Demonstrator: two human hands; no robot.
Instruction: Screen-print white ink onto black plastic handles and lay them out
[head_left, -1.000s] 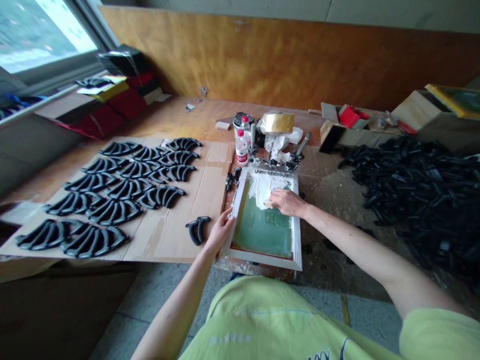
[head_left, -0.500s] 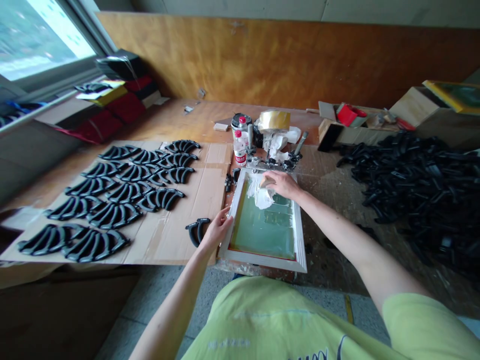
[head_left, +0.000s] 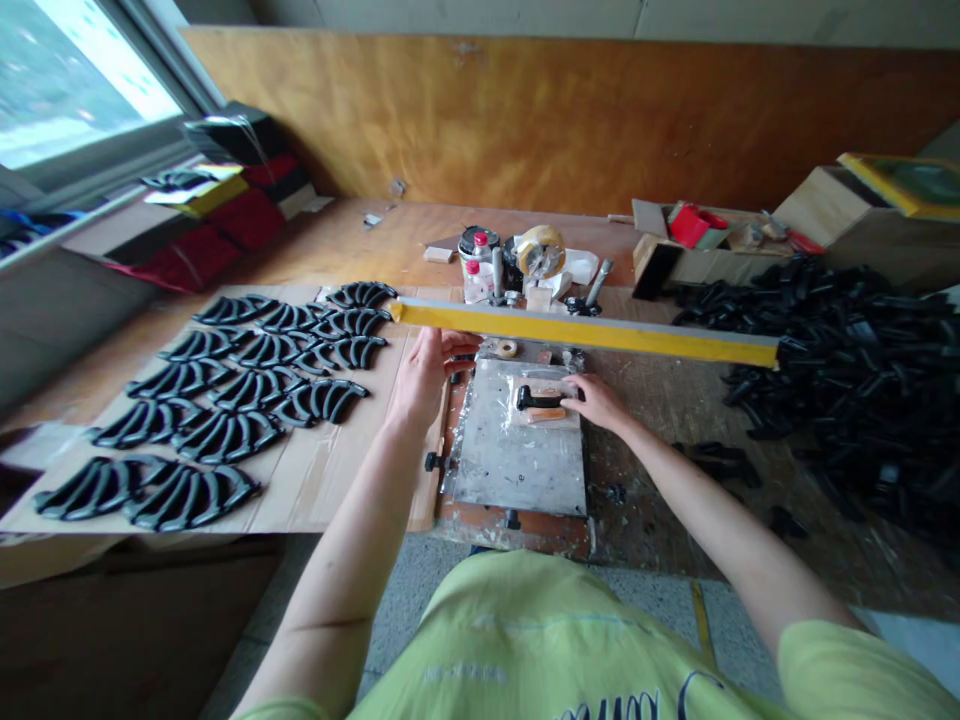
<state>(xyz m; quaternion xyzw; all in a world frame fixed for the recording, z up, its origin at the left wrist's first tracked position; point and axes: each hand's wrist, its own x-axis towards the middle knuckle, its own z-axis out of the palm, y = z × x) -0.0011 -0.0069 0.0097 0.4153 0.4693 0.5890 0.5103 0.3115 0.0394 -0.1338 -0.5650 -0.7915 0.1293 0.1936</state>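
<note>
A printing screen frame is tilted up, its near edge showing as a long grey-and-yellow bar [head_left: 592,331]. Just beneath the bar's left part is my left hand [head_left: 429,372], fingers stretched rightward and slightly apart; whether it touches the frame is unclear. Below the raised frame lies a grey metal base plate [head_left: 517,470] with a small fixture on it. A black curved plastic handle [head_left: 544,402] rests on that fixture, and the fingers of my right hand [head_left: 598,400] close on its right end. A roll of tape [head_left: 507,348] sits at the plate's far side.
Rows of black curved handles [head_left: 229,432] lie on cardboard [head_left: 315,480] at left. A big heap of black parts [head_left: 847,370] covers the right side. Bottles [head_left: 475,283], a large tape roll [head_left: 541,252] and metal posts [head_left: 598,284] stand behind the plate.
The frame lay flat and now is tilted up, exposing the plate. My right hand has left the whitish scraper on the screen and moved down to the handle. My left hand has moved farther away.
</note>
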